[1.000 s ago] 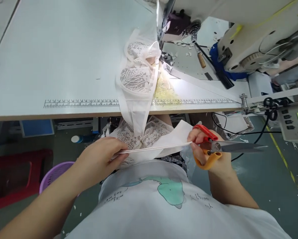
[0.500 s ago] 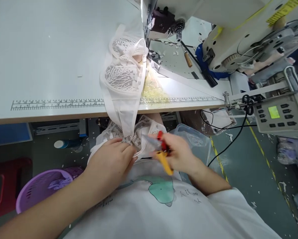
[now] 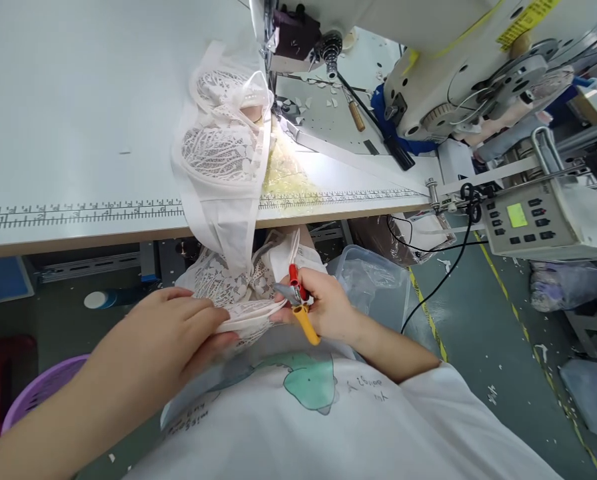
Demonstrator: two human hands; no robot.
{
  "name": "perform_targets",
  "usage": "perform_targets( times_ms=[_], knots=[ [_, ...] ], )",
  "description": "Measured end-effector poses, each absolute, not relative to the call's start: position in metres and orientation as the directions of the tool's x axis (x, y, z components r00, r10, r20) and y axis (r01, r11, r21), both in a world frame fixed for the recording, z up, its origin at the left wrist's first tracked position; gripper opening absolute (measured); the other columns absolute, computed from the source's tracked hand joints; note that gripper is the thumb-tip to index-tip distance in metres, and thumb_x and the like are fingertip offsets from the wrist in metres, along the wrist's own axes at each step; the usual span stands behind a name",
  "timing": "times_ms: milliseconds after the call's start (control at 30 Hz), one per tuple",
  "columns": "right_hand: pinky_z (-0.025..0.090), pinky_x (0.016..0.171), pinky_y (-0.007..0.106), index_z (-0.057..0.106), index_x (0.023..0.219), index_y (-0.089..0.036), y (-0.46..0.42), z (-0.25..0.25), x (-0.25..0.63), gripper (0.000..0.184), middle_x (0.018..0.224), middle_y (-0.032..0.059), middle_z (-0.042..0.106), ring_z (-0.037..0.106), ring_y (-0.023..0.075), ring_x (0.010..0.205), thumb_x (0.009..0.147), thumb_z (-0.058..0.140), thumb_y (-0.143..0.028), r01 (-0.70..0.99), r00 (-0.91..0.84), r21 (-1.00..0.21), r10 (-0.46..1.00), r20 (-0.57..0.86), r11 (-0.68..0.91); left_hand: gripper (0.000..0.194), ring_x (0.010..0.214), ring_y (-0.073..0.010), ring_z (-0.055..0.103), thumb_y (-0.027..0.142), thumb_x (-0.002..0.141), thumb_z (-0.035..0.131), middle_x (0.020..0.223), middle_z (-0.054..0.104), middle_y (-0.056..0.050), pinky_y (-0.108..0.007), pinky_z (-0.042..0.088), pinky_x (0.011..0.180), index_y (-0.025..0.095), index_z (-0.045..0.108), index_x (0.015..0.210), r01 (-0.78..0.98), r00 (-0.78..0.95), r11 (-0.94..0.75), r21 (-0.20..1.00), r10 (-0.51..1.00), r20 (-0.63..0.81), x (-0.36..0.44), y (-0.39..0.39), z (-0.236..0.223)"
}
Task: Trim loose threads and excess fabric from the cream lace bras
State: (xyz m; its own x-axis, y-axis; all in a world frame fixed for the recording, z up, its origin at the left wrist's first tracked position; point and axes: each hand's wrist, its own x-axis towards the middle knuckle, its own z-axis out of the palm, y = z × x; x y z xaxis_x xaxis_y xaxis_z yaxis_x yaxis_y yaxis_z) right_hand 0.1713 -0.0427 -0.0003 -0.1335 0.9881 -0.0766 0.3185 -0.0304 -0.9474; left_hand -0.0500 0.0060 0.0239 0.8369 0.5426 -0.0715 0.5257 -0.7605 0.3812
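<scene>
A white lace bra (image 3: 223,153) lies on the sewing table and hangs over its front edge, its far side by the machine's needle area. More white lace bra fabric (image 3: 213,280) is bunched over my lap. My left hand (image 3: 173,333) pinches the edge of this lower lace. My right hand (image 3: 323,300) is closed round small snips (image 3: 298,300) with red and yellow handles. The snips' blades point left, close to the fabric edge. Fingertips of the right hand also touch that edge beneath the snips.
A sewing machine (image 3: 418,87) stands over the table (image 3: 78,133), which has a printed ruler along its front. A control box (image 3: 528,220) is at the right. Below are a clear plastic bin (image 3: 373,273) and a purple basket (image 3: 43,390). A screwdriver (image 3: 356,117) lies by the machine.
My left hand has moved left, drawing the lace edge out between both hands. The snips have come down to that edge. The view has shifted slightly to the right.
</scene>
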Motion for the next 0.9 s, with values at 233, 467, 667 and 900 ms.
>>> perform_targets(
  times_ms=[233, 467, 667, 900],
  knots=[
    [0.037, 0.049, 0.021, 0.046, 0.064, -0.018, -0.045, -0.002, 0.177, 0.039, 0.062, -0.0016, 0.049, 0.042, 0.0089, 0.055, 0.066, 0.070, -0.048, 0.329, -0.122, -0.943, 0.993, 0.003, 0.043, 0.024, 0.076, -0.0150, 0.060, 0.038, 0.088, 0.041, 0.078, 0.069, 0.008, -0.027, 0.036, 0.089, 0.030, 0.063, 0.085, 0.530, 0.741, -0.667, 0.524, 0.665, 0.097, -0.089, 0.011, 0.018],
    [0.037, 0.051, 0.023, 0.043, 0.065, -0.019, -0.045, -0.002, 0.176, 0.033, 0.062, -0.0017, 0.048, 0.043, 0.0101, 0.055, 0.069, 0.066, -0.043, 0.340, -0.134, -0.938, 0.991, 0.024, 0.069, 0.027, 0.083, -0.0134, 0.058, 0.035, 0.087, 0.042, 0.087, 0.063, 0.004, -0.023, 0.043, 0.075, 0.028, 0.067, 0.078, 0.600, 0.636, -0.501, 0.624, 0.772, 0.008, -0.090, 0.008, 0.032],
    [0.034, 0.048, 0.022, 0.039, 0.063, -0.020, -0.048, -0.005, 0.176, 0.036, 0.063, -0.0017, 0.049, 0.038, 0.0092, 0.052, 0.067, 0.067, -0.043, 0.381, -0.093, -0.923, 0.990, -0.102, -0.059, 0.018, 0.083, -0.0143, 0.062, 0.026, 0.083, 0.045, 0.089, 0.068, 0.001, -0.025, 0.046, 0.083, 0.025, 0.062, 0.078, 0.526, 0.690, -0.444, 0.725, 0.721, -0.059, -0.071, 0.014, 0.048],
    [0.028, 0.042, 0.019, 0.045, 0.063, -0.018, -0.031, 0.020, 0.176, 0.035, 0.058, -0.0040, 0.042, 0.031, 0.0071, 0.049, 0.064, 0.071, -0.041, 0.514, -0.231, -0.855, 0.971, -0.069, 0.062, 0.025, 0.059, -0.0130, 0.055, 0.023, 0.083, 0.037, 0.070, 0.058, -0.001, -0.020, 0.040, 0.050, 0.020, 0.059, 0.071, 0.533, 0.819, -0.585, 0.612, 0.538, -0.199, -0.040, 0.030, 0.064]
  ],
)
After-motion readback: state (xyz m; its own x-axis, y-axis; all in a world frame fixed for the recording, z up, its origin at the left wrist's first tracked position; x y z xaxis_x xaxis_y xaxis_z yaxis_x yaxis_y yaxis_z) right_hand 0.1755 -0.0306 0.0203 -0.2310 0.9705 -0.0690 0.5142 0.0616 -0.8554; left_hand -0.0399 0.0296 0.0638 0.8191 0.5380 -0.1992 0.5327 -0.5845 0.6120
